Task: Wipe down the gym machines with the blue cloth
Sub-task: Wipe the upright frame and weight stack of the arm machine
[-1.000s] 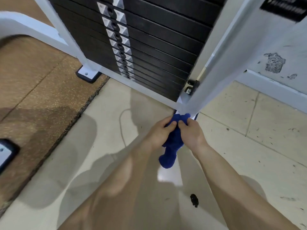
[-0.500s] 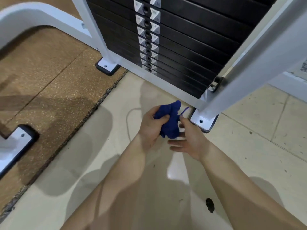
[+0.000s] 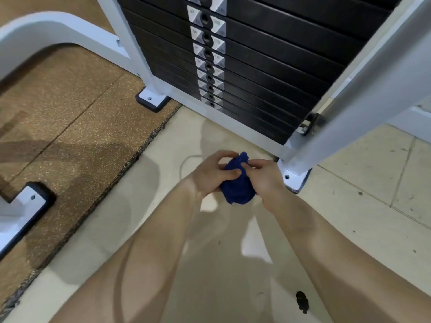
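Two hands are seen meeting low over the floor, and the blue cloth is bunched into a ball between them. The left hand is wrapped round the bundle's left side, its fingers curled over the top and the thumb pressed across the front. The right hand is closed on the right side, and a fold near the top of the bundle is pinched by its fingers. A small tip of cloth is left poking up above the fingers.

The cloth is held apart from the gym machine, touching none of it. Just to the right of the fingers, the machine's white foot plate is seen resting on the pale floor tiles, and a slanted white frame post rises from it.

Beyond the fingers, the black weight stack is piled plate on plate, with a column of grey number tags running up its middle; the numbers are too blurred to be read.

Well to the left of the fingers, a second foot plate is set at the edge of the brown speckled rubber mat, and a curved white bar is seen beyond it. Nearer the camera than the fingers, a dark mark is noted on the tile beside the right forearm.
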Motion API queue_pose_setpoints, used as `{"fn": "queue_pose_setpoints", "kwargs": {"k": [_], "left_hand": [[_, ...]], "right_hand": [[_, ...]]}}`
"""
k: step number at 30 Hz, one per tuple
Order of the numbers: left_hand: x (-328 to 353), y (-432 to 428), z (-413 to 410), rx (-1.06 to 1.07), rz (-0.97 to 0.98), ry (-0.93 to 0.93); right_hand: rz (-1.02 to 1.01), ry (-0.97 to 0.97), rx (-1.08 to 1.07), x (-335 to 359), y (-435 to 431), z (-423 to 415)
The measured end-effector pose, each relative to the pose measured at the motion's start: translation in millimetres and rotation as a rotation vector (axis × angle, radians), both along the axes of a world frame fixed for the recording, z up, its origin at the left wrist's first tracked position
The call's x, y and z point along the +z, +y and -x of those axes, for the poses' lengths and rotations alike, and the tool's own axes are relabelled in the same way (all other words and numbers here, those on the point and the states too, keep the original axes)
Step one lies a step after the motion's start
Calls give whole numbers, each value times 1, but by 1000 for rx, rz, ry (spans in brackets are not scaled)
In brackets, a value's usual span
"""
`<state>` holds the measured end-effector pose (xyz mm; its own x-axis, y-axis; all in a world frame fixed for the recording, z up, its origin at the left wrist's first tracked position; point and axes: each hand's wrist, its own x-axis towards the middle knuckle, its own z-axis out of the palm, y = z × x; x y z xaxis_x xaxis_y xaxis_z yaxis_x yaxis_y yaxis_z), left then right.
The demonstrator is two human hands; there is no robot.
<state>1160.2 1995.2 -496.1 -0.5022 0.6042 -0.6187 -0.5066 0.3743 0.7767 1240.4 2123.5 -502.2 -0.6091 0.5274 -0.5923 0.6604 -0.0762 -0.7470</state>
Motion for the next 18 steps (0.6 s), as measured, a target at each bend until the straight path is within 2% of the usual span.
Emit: {"fn": "queue_pose_setpoints", "kwargs": {"k": [2,5,7,9,13,16,18], "left_hand": [[8,-8,27,-8,61,5],[14,-26,71,-35,156,153],[11,-39,98,100,268,292],[1,-45,125,323,347,408],[-19,-29,172,680,284,560],[-28,-7,197,827,262,625],[-31,2,203,842,292,645]], "right_hand": [[-124,20,44,-3,-11,25],[-150,99,122,-1,-36,67],[-134,83,184,-3,-51,87],[-137,38,241,-9,-60,97],[-116,56,260,-31,-63,111],[-101,93,247,-45,-59,109],[-81,99,225,-53,-53,99]]}}
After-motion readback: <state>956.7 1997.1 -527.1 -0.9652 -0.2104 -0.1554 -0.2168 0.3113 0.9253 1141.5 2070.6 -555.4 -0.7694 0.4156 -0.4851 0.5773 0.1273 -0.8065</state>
